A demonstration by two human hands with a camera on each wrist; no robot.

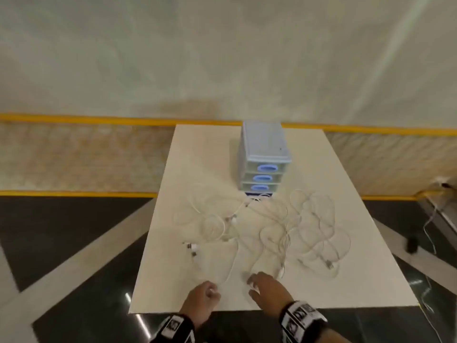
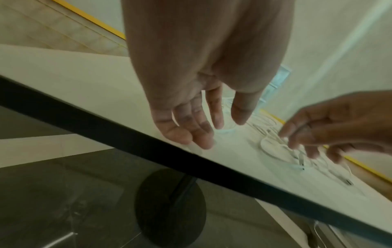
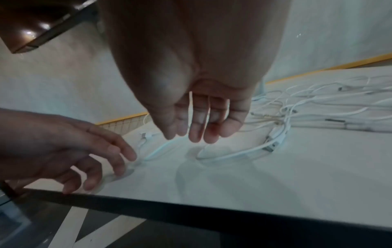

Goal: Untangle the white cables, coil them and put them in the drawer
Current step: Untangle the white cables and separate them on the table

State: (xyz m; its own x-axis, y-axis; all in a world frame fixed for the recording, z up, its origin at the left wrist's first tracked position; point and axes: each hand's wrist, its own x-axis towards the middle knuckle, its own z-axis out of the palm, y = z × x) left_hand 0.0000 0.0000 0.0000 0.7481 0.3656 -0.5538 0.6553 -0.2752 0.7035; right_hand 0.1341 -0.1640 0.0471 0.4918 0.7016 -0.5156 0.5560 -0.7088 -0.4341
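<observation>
Both hands (left hand (image 1: 203, 297), right hand (image 1: 266, 286)) hover with loose fingers, holding nothing, over the near bench (image 1: 346, 280) edge, just beside the tangled white cables (image 1: 284, 229); the drawer unit (image 1: 263, 157) stands far.

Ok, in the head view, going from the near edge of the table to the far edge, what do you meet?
Left hand and right hand at the near edge, both open and holding nothing → tangled white cables spread across the middle → three-drawer unit, drawers shut, toward the far edge of the white table.
</observation>
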